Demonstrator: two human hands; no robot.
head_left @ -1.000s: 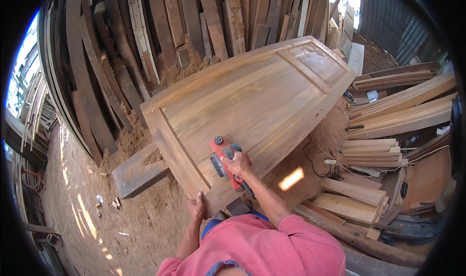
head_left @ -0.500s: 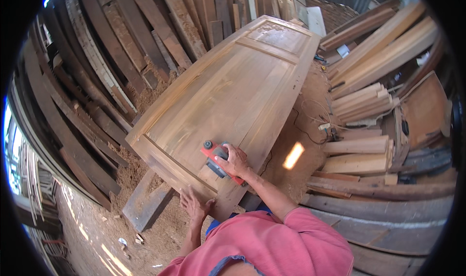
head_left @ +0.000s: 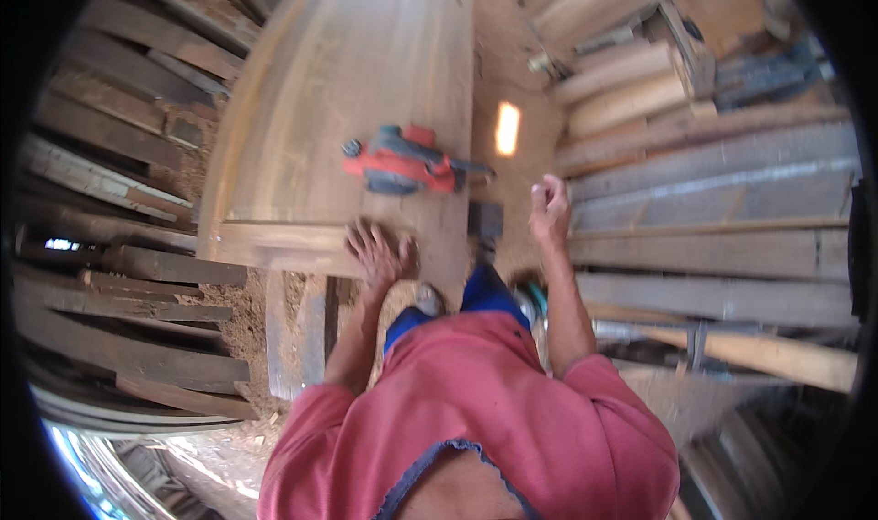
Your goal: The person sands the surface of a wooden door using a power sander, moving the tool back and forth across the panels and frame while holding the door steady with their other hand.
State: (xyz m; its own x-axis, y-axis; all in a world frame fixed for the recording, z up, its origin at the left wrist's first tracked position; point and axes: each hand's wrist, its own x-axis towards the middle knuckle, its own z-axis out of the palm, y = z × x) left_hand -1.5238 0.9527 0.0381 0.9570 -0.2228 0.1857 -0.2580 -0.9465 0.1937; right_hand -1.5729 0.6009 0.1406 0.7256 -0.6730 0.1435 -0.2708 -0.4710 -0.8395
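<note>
You've got old dark boards [head_left: 137, 355] side by side on your L, w/ sawdust [head_left: 240, 314] along their ends. Grey planks [head_left: 704, 255] lie in rows on your R; farther off, pale wood pieces [head_left: 626, 95] are stacked nr a brown sheet [head_left: 718, 12]. You've also got a bright light patch [head_left: 507, 128] on the floor [head_left: 512, 72] btwn.

Wears a loose, plain pinkish-red shirt [head_left: 457, 374], softly creased over the chest. Has short, wide sleeves [head_left: 626, 419] of the same cloth, ending around the elbows. Bare along the forearms [head_left: 569, 310], down to left grip [head_left: 380, 255] and right grip [head_left: 550, 211]. Shows a wide, rounded neckline [head_left: 457, 445], edged in dark greyish blue and ragged, with frayed bits along the border. Dressed below the shirt in bright blue legwear [head_left: 494, 293], partly hidden.
</note>
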